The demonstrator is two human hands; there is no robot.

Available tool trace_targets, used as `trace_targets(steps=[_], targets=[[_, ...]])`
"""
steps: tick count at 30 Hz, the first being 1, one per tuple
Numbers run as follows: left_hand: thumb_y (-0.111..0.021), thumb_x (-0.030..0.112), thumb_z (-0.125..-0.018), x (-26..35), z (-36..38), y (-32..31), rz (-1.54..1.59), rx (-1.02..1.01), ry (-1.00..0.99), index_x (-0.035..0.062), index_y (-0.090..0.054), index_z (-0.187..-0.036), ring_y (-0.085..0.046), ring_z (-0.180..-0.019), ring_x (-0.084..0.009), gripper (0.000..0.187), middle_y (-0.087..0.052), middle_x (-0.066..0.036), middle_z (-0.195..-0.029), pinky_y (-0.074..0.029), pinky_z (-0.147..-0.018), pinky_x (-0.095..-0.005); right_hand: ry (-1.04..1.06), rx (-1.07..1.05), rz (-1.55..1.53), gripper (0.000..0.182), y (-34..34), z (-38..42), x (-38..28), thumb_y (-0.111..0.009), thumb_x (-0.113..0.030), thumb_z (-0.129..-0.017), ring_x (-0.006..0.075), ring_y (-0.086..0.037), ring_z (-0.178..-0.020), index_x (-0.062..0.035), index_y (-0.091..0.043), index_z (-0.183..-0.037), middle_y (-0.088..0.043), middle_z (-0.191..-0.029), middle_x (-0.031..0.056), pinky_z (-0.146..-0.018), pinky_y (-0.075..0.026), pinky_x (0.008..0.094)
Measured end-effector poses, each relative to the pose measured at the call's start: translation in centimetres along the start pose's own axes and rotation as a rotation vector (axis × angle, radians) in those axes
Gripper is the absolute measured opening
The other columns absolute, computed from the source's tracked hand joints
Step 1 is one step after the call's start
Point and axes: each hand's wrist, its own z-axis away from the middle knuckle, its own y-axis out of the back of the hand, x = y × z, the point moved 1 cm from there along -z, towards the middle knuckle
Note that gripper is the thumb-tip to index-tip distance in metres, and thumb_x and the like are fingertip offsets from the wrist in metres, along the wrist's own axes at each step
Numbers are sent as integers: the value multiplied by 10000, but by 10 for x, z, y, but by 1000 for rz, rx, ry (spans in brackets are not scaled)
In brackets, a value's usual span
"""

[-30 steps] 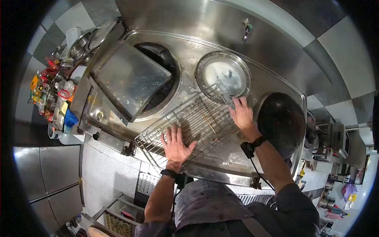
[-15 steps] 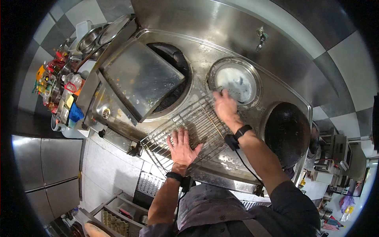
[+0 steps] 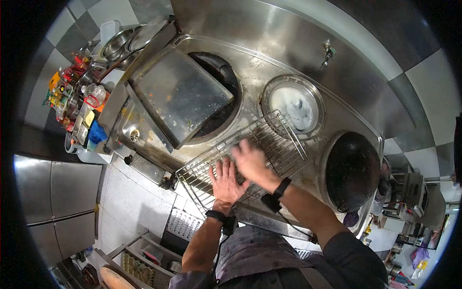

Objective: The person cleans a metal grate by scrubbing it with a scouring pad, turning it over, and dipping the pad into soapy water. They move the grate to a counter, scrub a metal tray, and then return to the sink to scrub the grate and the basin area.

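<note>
A wire rack (image 3: 288,161) lies on the steel stove top, slanting from lower left to upper right. My left hand (image 3: 227,184) is spread flat on its lower left part, fingers apart. Just to the right, my right hand (image 3: 251,161) is over the middle of the rack, blurred by motion; its fingers and anything in them cannot be made out. Behind the rack's right end sits a round metal basin (image 3: 315,130) with white, foamy liquid (image 3: 293,107). Both wrists wear black bands with small devices.
A large metal tray (image 3: 180,94) partly covers a dark wok (image 3: 238,103) at the left. Another dark wok (image 3: 352,168) stands at the right. A tap (image 3: 328,54) juts from the steel back wall. Bottles and bowls (image 3: 115,45) crowd the far left.
My right hand has moved left along the rack, from near the basin to beside my left hand. My left hand stays spread on the rack. The view has shifted slightly.
</note>
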Motion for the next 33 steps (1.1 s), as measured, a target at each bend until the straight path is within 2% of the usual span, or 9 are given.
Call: trace_targets(steps=[1, 5, 7, 10, 13, 17, 19, 27, 33], targets=[[-632, 759, -863, -1, 0, 4, 38, -63, 0, -16, -444, -1557, -337, -1529, -441, 1058, -437, -206, -1625, -101, -1272, -647, 295, 1, 156, 253, -6, 7, -16, -618, -159, -952, 378, -712, -807, -29, -647, -1169, -557, -1150, 243, -597, -588, 487], [-614, 780, -871, 1, 0, 3, 8, -26, 32, -21, -448, -1560, -329, -1544, -425, 1070, -424, -203, -1638, -103, -1283, -624, 249, -30, 283, 237, -3, -39, 16, -614, -123, -950, 266, -675, -760, -31, -643, -1167, -552, -1180, 209, -554, -587, 410], [-622, 777, -865, -1, -2, 2, -1, 17, 24, -31, -459, -1549, -340, -1540, -416, 1071, -430, -205, -1633, -110, -1287, -614, -147, -116, -162, 224, 23, -39, 47, -595, -145, -960, 288, -678, -737, -88, -643, -1171, -565, -1181, 191, -532, -576, 427], [-642, 750, -858, 0, 0, 2, 76, 14, 4, -23, -453, -1554, -346, -1532, -437, 1057, -447, -215, -1610, -97, -1286, -625, 142, 93, 325, 213, 10, -24, 51, -588, -193, -971, 307, -685, -735, -138, -644, -1169, -580, -1198, 176, -542, -581, 457], [-676, 719, -851, -1, 1, 4, 53, -42, -14, -22, -449, -1555, -356, -1525, -433, 1047, -460, -215, -1599, -103, -1285, -620, 355, 152, 137, 172, -24, -1, -10, -603, -209, -971, 295, -692, -741, -140, -638, -1124, -584, -1160, 167, -507, -571, 436], [-717, 709, -827, -1, 2, -1, 69, 63, -17, -62, -436, -1538, -373, -1508, -426, 1086, -453, -237, -1593, -129, -1283, -612, 108, -174, 143, 232, -6, -30, 32, -650, -183, -942, 302, -703, -789, -129, -654, -1168, -581, -1090, 144, -598, -605, 458], [-756, 696, -808, -3, 1, -2, 85, 110, -27, -77, -457, -1501, -373, -1505, -423, 1081, -445, -255, -1591, -148, -1280, -611, 297, 137, 198, 267, 31, -23, 65, -657, -161, -937, 288, -684, -770, -140, -657, -1203, -566, -1054, 137, -595, -603, 438], [-855, 650, -720, -7, 2, -8, 194, 192, -12, -85, -387, -1510, -398, -1468, -480, 1176, -424, -322, -1569, -243, -1263, -623, 291, -51, 97, 371, 12, 77, 33, -663, -134, -888, 397, -676, -868, -147, -627, -1257, -502, -1146, 180, -643, -596, 541], [-813, 685, -757, 0, 1, 1, 126, 184, -46, -73, -465, -1474, -404, -1452, -485, 1100, -435, -321, -1559, -272, -1234, -608, 153, 66, 144, 314, 38, -6, 72, -619, -92, -929, 410, -678, -849, -136, -623, -1239, -527, -1143, 202, -615, -575, 539]])
